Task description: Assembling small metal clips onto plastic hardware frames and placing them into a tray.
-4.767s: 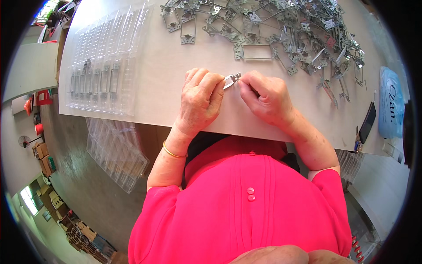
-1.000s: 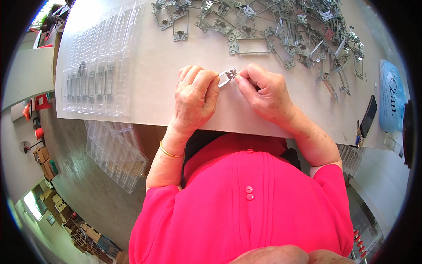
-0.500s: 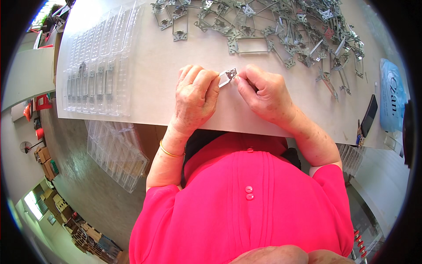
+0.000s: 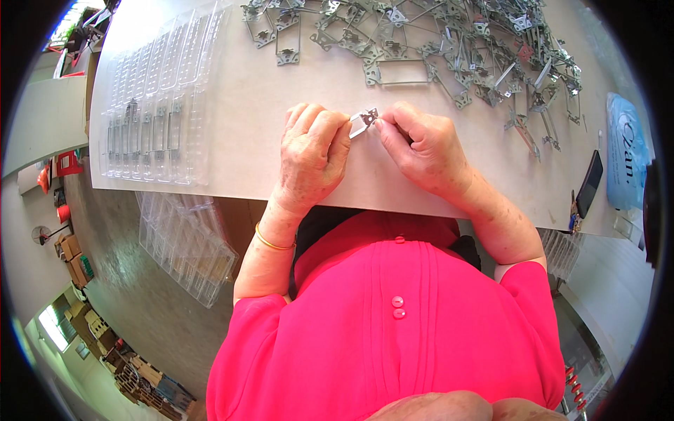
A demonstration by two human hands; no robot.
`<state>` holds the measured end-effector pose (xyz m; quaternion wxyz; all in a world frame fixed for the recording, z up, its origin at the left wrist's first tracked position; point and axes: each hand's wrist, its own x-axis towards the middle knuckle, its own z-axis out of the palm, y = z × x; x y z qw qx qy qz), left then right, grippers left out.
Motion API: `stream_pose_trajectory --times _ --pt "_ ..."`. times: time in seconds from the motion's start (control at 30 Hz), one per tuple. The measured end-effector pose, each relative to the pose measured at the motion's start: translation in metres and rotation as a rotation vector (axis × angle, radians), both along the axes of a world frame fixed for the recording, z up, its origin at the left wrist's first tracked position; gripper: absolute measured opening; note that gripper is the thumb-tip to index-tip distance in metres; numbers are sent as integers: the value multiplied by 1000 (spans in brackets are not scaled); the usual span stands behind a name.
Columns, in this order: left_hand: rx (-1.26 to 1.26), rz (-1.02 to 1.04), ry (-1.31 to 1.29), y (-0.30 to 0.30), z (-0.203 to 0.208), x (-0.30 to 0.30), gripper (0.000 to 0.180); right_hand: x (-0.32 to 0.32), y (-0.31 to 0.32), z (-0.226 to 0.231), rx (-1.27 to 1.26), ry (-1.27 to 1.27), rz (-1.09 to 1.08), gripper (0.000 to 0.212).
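Note:
Between my two hands, above the near part of the pale table point(image 4: 281, 91), is a small metal bracket point(image 4: 368, 118) with a thin frame and a punched end plate. My left hand point(image 4: 314, 151) pinches the frame end, and its fingers cover that part. At the punched end, my right hand point(image 4: 425, 147) is closed, thumb against forefinger, touching the plate's edge. Farther back lies a heap of similar metal brackets point(image 4: 400, 72), tangled and overlapping. A clear plastic tray point(image 4: 193, 151) on the left holds several brackets upright in its slots.
At the right edge lie a dark phone point(image 4: 590, 184) and a blue plastic package point(image 4: 625, 151). More clear trays point(image 4: 186, 242) stand below the table's left front edge. A few brackets point(image 4: 523, 130) stray from the heap toward the right.
Almost nothing differs. Both hands keep their places on the bracket, with at most a very slight shift of the right fingers.

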<state>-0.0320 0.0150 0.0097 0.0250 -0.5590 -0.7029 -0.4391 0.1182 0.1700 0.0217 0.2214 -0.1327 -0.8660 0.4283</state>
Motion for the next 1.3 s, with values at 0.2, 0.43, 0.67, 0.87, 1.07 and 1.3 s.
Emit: stream_pose_trajectory --times 0.2,0.43,0.67,0.87,1.07,1.3 --pt "4 -1 3 1 0 0 12 -1 -3 3 -33 107 73 5" --pt "-13 118 14 -2 -3 0 14 5 4 11 -208 2 -45 5" --pt "-26 150 -47 -1 -6 2 15 2 5 7 -215 -10 -57 4" --pt "-20 129 -26 -2 -5 1 12 -1 4 7 -185 -12 -55 4" --pt "-19 117 -13 -1 -5 1 13 -3 4 5 -162 -24 -60 3" --pt "-13 116 -31 -1 -6 1 15 -6 4 7 -128 2 -54 3"
